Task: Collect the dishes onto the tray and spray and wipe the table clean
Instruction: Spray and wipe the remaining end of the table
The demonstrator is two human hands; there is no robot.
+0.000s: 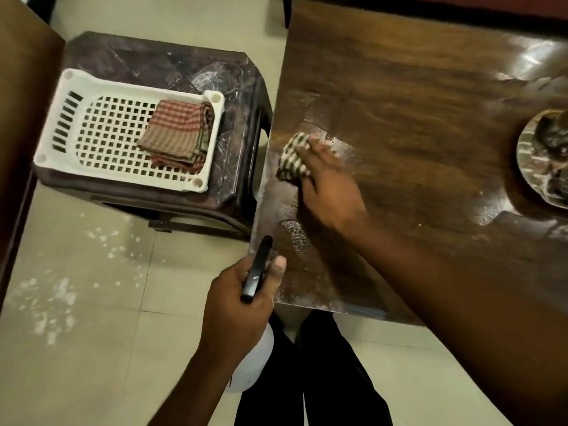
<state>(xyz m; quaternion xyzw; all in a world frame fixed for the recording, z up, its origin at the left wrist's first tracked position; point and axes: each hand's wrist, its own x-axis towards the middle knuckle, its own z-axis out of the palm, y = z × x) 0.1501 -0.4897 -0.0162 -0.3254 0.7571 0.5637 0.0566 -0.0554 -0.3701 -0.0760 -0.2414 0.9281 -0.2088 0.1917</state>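
The right hand [325, 182] is pressing a checked cloth [292, 158] flat-fingered onto the glossy, wet-streaked wooden table [415, 103]. The left hand [236, 305] is curling its fingers round a white spray bottle [255, 364]. Beyond those fingers a perforated white tray [49, 139] is sitting on a dark stool [239, 118]; steel dishes [544, 158] are lying far right of the cloth.

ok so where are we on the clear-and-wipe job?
Done: the table looks sprayed, with a wet film near its left edge. In hand: the right hand presses the checked cloth on that patch; the left hand grips the spray bottle. Left: the steel plate with dishware sits on the table; the white tray holds only folded cloths.
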